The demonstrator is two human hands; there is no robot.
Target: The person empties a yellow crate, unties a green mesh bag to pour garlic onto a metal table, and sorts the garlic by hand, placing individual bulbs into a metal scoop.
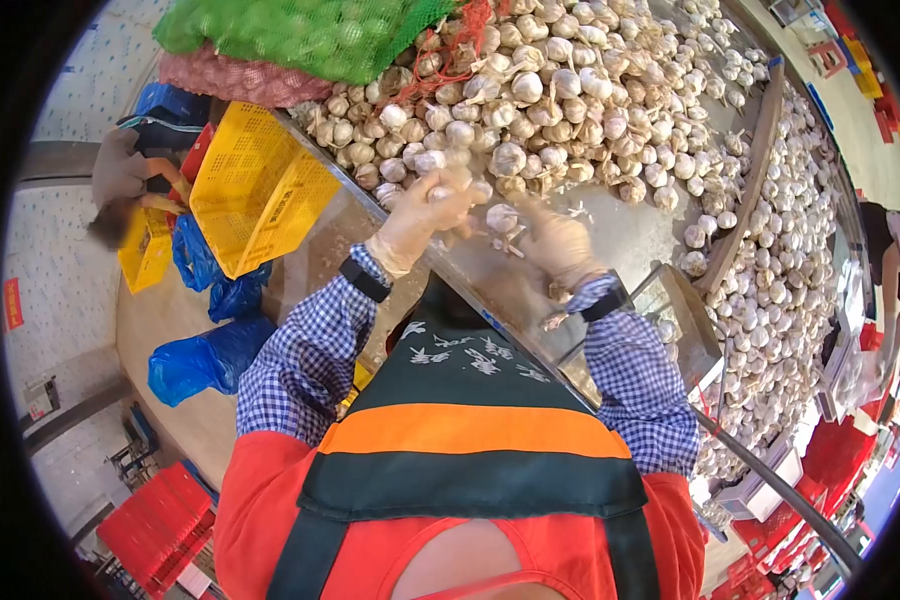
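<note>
My left hand (pixel 418 222), in a thin pale glove, is closed around a garlic bulb (pixel 440 193) at the near edge of the metal table (pixel 620 222). Motion smears my right hand (pixel 560 245), also gloved, so what its fingers hold cannot be made out. Between the two hands a garlic bulb (pixel 502 218) with a short stem lies on the metal. Beyond them spreads a large heap of garlic bulbs (pixel 570 95), with bits of loose skin and stem around.
A green mesh sack (pixel 290 35) and a pink mesh sack (pixel 230 78) lie at the back left. Beside the table are a yellow crate (pixel 260 185) and blue bags (pixel 205 360). A divider (pixel 755 170) separates more garlic on the right. Another person (pixel 130 170) bends at far left.
</note>
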